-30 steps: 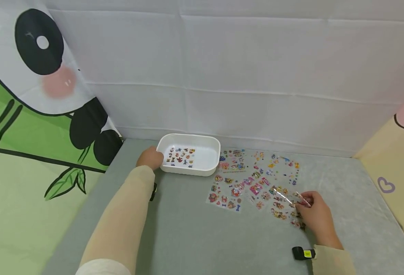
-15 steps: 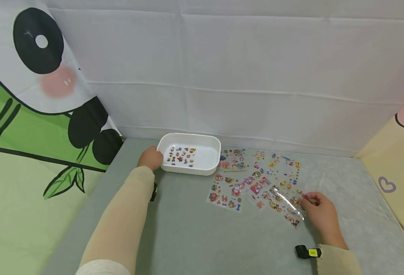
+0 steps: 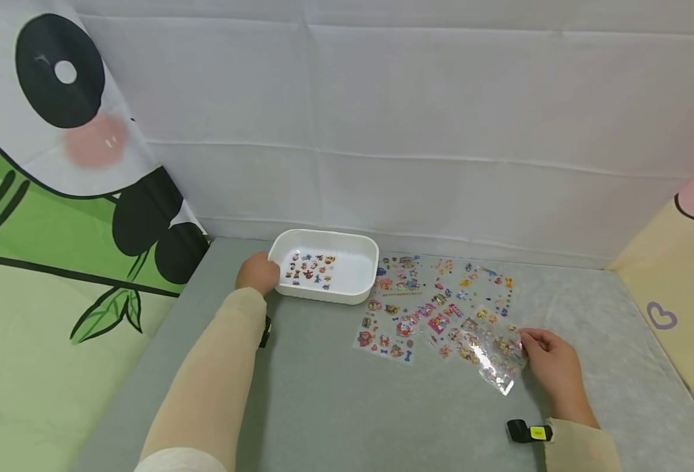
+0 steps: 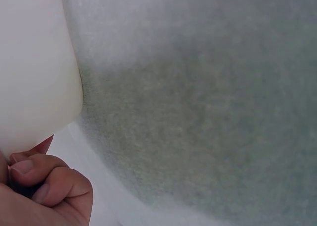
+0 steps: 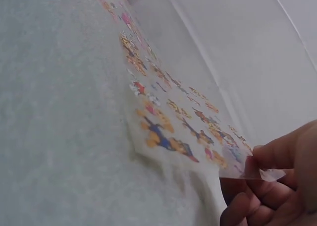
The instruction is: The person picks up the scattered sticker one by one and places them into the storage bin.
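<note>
At the back of the table, my left hand (image 3: 258, 273) grips the left end of a white plastic tray (image 3: 358, 263). The left wrist view shows curled fingers (image 4: 69, 186) at the tray's edge. Small colourful stickers (image 3: 310, 270) lie inside the tray on its left half. My right hand (image 3: 556, 370) pinches the right edge of a clear sticker sheet (image 3: 494, 360) between thumb and fingers. Seen from the right wrist, this sheet (image 5: 168, 132) carries cartoon figures and slopes away from the fingertips, its near edge raised off the table.
More clear sticker sheets (image 3: 402, 328) lie spread and overlapping right of the tray, some partly under the held one. The grey table (image 3: 352, 406) meets a white cloth wall (image 3: 417, 131) behind. Printed cloths with cartoon shapes (image 3: 99, 249) hang at the sides.
My right hand has shifted slightly right, and the sheet in it has turned and flattened, its bright glare moving along it. The left hand and tray stay in place.
</note>
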Demonstrator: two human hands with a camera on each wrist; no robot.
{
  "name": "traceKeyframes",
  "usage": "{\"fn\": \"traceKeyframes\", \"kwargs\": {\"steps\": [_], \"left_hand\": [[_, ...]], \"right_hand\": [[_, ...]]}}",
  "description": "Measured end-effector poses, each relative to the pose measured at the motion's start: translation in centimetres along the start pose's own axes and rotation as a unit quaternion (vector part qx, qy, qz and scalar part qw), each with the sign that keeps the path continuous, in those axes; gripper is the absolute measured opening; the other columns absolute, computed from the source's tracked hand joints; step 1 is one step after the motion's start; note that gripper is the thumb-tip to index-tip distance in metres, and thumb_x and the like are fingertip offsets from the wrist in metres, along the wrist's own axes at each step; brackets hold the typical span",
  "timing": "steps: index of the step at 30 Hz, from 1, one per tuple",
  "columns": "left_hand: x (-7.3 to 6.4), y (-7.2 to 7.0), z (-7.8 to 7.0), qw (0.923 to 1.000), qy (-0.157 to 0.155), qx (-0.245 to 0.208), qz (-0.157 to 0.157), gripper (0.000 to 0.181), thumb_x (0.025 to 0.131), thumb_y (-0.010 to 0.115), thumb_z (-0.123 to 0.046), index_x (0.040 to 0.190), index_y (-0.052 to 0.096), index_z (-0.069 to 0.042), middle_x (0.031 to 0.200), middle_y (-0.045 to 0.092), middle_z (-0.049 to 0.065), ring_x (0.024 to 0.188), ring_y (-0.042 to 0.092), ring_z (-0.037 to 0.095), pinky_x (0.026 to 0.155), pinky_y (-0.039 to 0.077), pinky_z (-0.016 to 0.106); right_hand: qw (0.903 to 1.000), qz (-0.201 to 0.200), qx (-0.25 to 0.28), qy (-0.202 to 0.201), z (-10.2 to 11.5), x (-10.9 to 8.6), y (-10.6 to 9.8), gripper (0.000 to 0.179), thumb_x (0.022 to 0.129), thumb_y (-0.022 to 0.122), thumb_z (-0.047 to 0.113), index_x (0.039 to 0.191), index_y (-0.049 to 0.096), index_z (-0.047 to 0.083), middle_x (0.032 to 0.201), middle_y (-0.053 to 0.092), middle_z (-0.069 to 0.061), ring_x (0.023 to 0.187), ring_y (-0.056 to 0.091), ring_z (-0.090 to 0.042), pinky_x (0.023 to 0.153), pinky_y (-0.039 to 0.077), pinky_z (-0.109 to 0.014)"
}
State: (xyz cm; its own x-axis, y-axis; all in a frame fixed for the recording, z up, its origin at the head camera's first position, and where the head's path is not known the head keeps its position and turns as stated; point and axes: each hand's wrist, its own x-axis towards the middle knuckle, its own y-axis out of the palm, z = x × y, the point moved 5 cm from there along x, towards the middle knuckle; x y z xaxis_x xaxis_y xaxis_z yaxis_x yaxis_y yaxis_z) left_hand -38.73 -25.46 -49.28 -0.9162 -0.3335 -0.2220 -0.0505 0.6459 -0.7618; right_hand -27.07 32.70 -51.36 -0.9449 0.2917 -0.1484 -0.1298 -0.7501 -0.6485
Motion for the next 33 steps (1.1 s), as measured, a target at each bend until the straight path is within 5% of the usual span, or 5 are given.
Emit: {"fn": "traceKeyframes", "kwargs": {"steps": [19, 33], "left_hand": [[-0.4, 0.0, 0.0, 0.9994, -0.016, -0.029, -0.015, 0.045, 0.102, 0.042, -0.013, 0.14, 0.057, 0.004, 0.123, 0.066, 0.021, 0.105, 0.059, 0.034, 0.093, 0.049, 0.051], [-0.4, -0.1, 0.0, 0.999, -0.029, -0.031, -0.013, 0.044, 0.101, 0.045, -0.012, 0.14, 0.056, 0.003, 0.124, 0.065, 0.021, 0.106, 0.058, 0.034, 0.095, 0.049, 0.051]], "right_hand": [[0.9995, -0.015, 0.028, -0.01, 1.9, -0.5, -1.0, 0.043, 0.109, 0.05, 0.034, 0.127, 0.069, 0.0, 0.09, 0.07, 0.0, 0.075, 0.056, -0.011, 0.06, 0.047, -0.027], [0.9966, 0.055, 0.019, -0.057, 5.1, 0.9, -0.3, 0.044, 0.109, 0.05, 0.035, 0.131, 0.066, 0.001, 0.098, 0.07, -0.004, 0.081, 0.057, -0.014, 0.064, 0.048, -0.028]]}}
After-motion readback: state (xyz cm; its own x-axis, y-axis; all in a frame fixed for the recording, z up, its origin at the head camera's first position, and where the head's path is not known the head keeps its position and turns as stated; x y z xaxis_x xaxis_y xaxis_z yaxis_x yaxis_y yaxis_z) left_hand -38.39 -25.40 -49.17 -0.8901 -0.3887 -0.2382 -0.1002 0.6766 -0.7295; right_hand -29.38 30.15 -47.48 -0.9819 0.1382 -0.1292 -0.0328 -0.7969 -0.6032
